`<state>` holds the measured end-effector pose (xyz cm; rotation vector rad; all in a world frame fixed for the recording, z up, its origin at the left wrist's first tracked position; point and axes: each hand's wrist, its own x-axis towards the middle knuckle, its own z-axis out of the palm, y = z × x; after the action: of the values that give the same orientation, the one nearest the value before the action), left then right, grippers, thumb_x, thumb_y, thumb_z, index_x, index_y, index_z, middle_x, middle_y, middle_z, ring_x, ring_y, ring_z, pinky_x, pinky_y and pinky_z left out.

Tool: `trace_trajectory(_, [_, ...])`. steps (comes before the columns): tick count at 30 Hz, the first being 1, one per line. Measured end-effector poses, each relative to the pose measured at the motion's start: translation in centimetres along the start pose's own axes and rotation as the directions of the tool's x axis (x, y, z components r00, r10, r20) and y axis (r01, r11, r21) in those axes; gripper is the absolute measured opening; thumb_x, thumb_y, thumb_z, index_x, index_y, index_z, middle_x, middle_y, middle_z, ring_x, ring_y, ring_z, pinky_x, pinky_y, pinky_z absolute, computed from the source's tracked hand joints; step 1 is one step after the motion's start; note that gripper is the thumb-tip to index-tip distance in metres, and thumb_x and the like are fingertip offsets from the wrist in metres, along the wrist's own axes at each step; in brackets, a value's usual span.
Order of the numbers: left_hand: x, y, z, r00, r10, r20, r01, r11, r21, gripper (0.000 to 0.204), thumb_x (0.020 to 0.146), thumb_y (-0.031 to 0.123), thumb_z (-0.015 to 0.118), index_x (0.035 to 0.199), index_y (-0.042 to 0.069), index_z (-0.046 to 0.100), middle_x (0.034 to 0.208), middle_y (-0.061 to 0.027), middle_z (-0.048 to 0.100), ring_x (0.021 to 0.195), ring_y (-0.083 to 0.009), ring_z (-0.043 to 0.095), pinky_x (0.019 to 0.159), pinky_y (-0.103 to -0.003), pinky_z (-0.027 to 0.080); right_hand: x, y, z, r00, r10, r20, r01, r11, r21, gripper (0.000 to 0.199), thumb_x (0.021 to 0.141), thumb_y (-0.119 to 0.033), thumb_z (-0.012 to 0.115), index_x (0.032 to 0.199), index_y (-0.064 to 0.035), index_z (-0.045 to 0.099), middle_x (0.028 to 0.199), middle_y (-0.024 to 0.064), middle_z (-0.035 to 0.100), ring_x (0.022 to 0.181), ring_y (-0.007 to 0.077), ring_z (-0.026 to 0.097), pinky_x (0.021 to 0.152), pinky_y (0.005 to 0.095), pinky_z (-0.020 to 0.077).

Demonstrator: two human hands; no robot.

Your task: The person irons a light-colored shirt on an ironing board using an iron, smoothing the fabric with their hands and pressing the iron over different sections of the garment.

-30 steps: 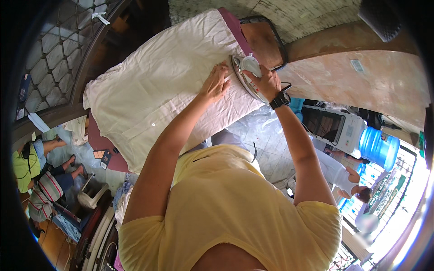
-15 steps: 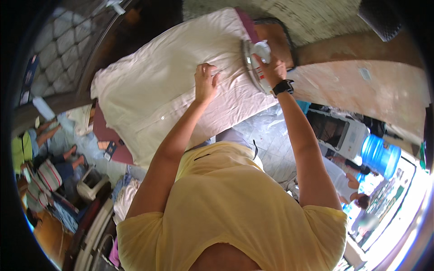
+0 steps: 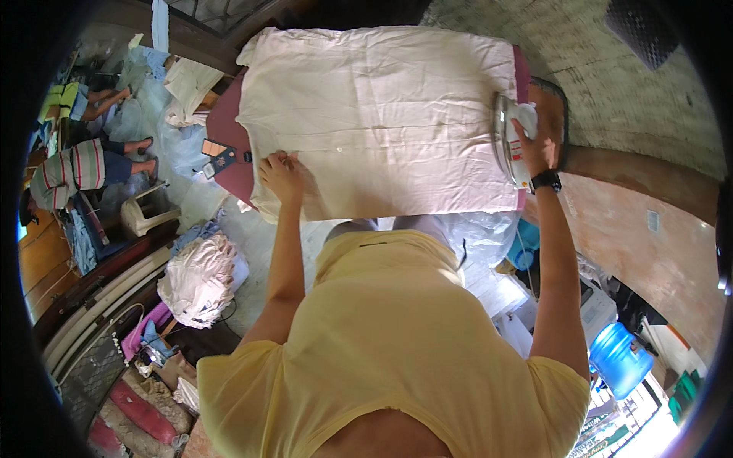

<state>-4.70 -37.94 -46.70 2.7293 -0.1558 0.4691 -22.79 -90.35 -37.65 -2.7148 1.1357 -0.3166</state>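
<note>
A cream buttoned shirt (image 3: 412, 99) lies spread flat over a maroon-covered ironing board (image 3: 227, 126). Near the shirt's left end, my left hand (image 3: 282, 179) is closed, its curled fingertips at the fabric as if pinching it. My right hand (image 3: 534, 153) grips the clothes iron (image 3: 501, 141) at the board's right end. Its white top and shiny metal edge show beside my fingers, while my palm hides part of the handle. A black watch is on my right wrist.
Phones or small cards (image 3: 220, 156) lie on the board's left tip. A heap of pale cloth (image 3: 200, 278) sits at lower left. Other people are at far left, near a beige stool (image 3: 149, 210). A blue water jug (image 3: 618, 359) stands at lower right, beyond a curved wall (image 3: 641, 206).
The view has turned, so the board now lies straighter across. My left hand has gone from above the shirt's middle to its left end. My right hand stays on the iron.
</note>
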Motion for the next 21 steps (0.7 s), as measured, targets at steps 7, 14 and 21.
trace_trajectory(7, [2.2,-1.4,1.9,0.98,-0.152,0.128,0.189,0.912,-0.363,0.035,0.087,0.026,0.069,0.107,0.001,0.052,0.08,-0.0124,0.061,0.073,-0.0301,0.062,0.066,-0.041,0.048,2.1,3.7,-6.6,0.779,-0.456,0.431,0.455,0.883,0.111,0.064,0.073,-0.062,0.072,0.105,-0.0061,0.07,0.089,0.0179,0.071,0.086,0.0358,0.069,0.078,0.0451,0.0548])
trace_trajectory(14, [4.3,0.4,2.4,0.944,-0.326,0.049,0.321,0.943,0.084,0.038,0.093,0.04,0.06,0.104,0.004,0.053,0.105,-0.0186,0.054,0.085,-0.0362,0.064,0.069,-0.048,0.05,2.7,7.5,-5.3,0.671,-0.652,0.353,0.63,0.752,0.193,0.054,0.068,-0.051,0.081,0.085,-0.0035,0.063,0.09,0.0196,0.069,0.083,0.0367,0.067,0.073,0.0434,0.0558])
trace_trajectory(21, [5.2,1.0,0.0,0.976,-0.214,0.029,0.208,0.969,0.13,0.031,0.099,0.043,0.045,0.1,0.012,0.048,0.089,-0.0168,0.067,0.081,-0.0396,0.065,0.064,-0.053,0.048,3.2,5.1,-3.8,0.549,-0.807,0.215,0.783,0.587,0.204,0.06,0.065,-0.053,0.082,0.085,0.0007,0.066,0.074,0.0207,0.068,0.067,0.0353,0.067,0.061,0.042,0.0552])
